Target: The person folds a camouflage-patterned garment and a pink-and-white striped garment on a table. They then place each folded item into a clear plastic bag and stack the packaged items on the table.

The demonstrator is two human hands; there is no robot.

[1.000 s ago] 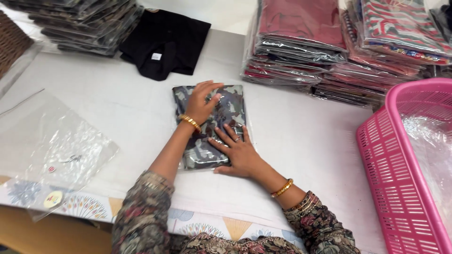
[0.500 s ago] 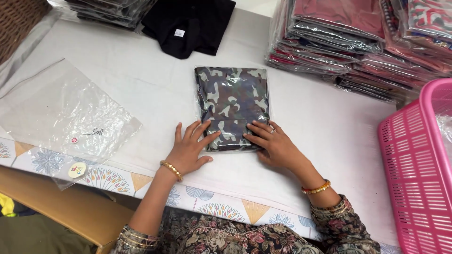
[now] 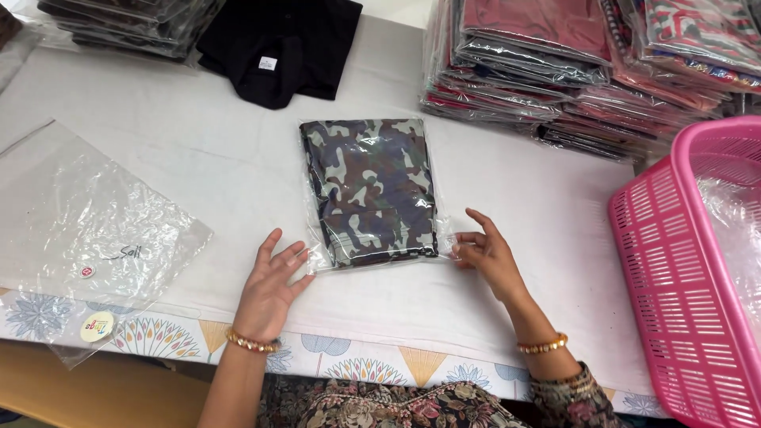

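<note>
On the bench [image 3: 198, 190], the bagged camouflage garment [image 3: 371, 190] is now lying flat. Both hands have withdrawn to its near edge: left hand [image 3: 269, 285] resting released, right hand [image 3: 487, 254] pinching the bag corner.

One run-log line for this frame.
left hand: flat at bagged camouflage garment corner | right hand: pinching bag's other corner | nearby: pink basket, empty clear bags
</note>
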